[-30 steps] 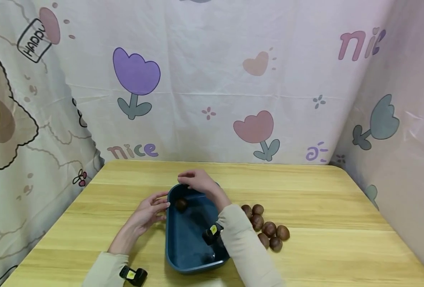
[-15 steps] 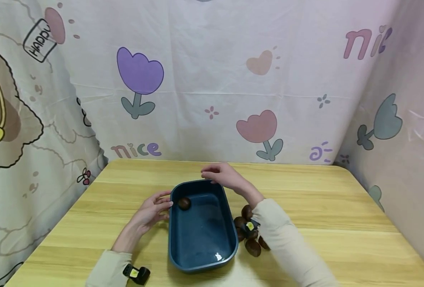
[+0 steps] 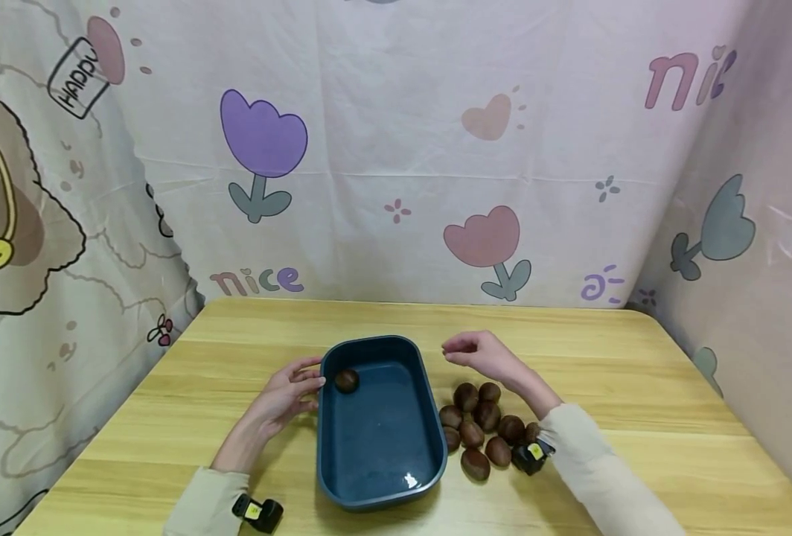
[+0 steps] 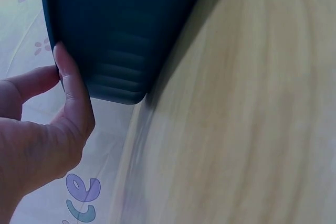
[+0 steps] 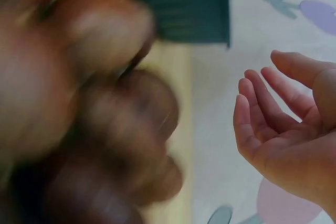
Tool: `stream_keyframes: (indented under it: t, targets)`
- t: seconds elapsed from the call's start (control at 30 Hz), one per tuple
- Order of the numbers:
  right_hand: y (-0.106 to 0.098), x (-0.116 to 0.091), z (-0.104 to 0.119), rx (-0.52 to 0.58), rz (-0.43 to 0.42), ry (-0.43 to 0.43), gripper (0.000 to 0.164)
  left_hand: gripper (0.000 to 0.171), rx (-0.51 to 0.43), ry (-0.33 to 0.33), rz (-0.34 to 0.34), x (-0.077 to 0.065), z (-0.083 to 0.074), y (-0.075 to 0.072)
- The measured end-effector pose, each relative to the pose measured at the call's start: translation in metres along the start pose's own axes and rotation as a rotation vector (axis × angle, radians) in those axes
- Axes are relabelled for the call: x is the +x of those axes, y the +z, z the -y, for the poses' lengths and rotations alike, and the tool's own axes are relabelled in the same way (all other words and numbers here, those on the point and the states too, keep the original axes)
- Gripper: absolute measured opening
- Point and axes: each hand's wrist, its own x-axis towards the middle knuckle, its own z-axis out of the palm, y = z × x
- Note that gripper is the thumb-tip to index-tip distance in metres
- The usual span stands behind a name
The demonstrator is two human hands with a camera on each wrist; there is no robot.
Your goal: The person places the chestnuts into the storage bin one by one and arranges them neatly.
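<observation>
A dark blue rectangular bin [image 3: 382, 447] stands on the table with one brown chestnut [image 3: 347, 381] in its far left corner. My left hand [image 3: 278, 402] touches the bin's left side, fingertips right at the rim; in the left wrist view the left hand [image 4: 58, 114] lies against the outer wall [image 4: 121, 51]. Behind a loose group of chestnuts [image 3: 487, 415], right of the bin, my right hand [image 3: 490, 357] hovers with nothing in it. Its fingers [image 5: 260, 108] are loosely bent and apart from the thumb in the right wrist view, where blurred chestnuts [image 5: 100, 30] fill the left.
The wooden table [image 3: 637, 387] runs back to a printed curtain [image 3: 396, 134] with flowers and lettering. Several chestnuts lie close against the bin's right wall. A black wrist camera [image 3: 530, 455] on the right sleeve overlaps the nearest chestnuts in the head view.
My right hand has moved from over the bin's far end to the right, behind the chestnuts, uncovering the bin's inside. The left hand has stayed at the rim. The head view has shifted slightly.
</observation>
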Motion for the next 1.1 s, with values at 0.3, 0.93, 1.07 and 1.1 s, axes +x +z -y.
stream_keyframes:
  t: [0.3,0.93,1.07,1.1]
  targets:
    - [-0.025,-0.028,-0.038,-0.083,0.061,0.016,0.026,0.050,-0.015,-0.001,0.000,-0.001,0.001,0.002]
    - [-0.031,-0.037,-0.064,-0.089,0.208,-0.008,0.039,0.051,-0.014,0.003,0.009,0.000,0.003,-0.002]
    - [-0.032,-0.034,-0.066,-0.136,0.195,0.002,0.038,0.050,-0.003,-0.001,0.004,0.001,0.004,-0.002]
    - [-0.032,-0.033,-0.067,-0.149,0.190,0.003,0.037,0.049,-0.003,-0.002,0.002,0.001,0.004,-0.001]
